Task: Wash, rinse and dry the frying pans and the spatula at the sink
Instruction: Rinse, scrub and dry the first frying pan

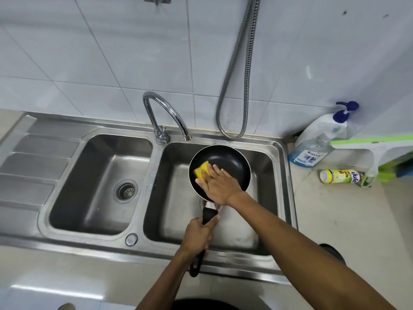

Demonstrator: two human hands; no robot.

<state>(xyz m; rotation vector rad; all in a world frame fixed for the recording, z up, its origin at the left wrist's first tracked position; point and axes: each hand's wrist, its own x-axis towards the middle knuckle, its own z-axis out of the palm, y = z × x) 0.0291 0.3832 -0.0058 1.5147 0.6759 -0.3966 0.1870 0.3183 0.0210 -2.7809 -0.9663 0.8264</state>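
Pan: frying pan (225,163) was held over the right basin (263,175).
Left hand (197,234): fingers clenched around the handle.
Right hand (218,183): fingers pressed the sponge (201,171) inside.
Progress: early washing; rinsing, drying, other pans and the spatula apparently remained.

Right hand (218,183) covers part of the sponge (200,171).

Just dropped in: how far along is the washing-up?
Early. Nothing looks finished. The left hand holds a pan over the right basin; the right hand presses a sponge inside it. No water runs from the tap, so rinsing and drying remain.
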